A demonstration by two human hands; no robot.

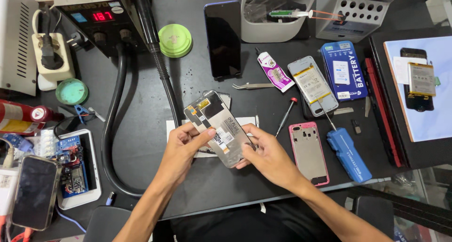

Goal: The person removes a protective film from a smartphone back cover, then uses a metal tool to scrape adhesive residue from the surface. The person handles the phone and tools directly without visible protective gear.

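Note:
An opened phone body (217, 124), silver with its back cover off and inner parts and a white label showing, is held above the dark work mat. My left hand (186, 145) grips its left edge, thumb laid across the label. My right hand (263, 150) holds its lower right edge, fingertips on the frame. Under the phone lies a white sheet of paper (172, 126). A pink phone back cover (309, 152) lies just right of my right hand.
A red-handled screwdriver (286, 117), tweezers (254, 86), a glue tube (275, 72), a blue screwdriver (348, 153), a phone with a battery (313, 84) and a blue battery box (344, 70) lie to the right. A dark phone (222, 37) lies behind. Hot-air station (94, 16) and its hose (162, 68) stand at the left.

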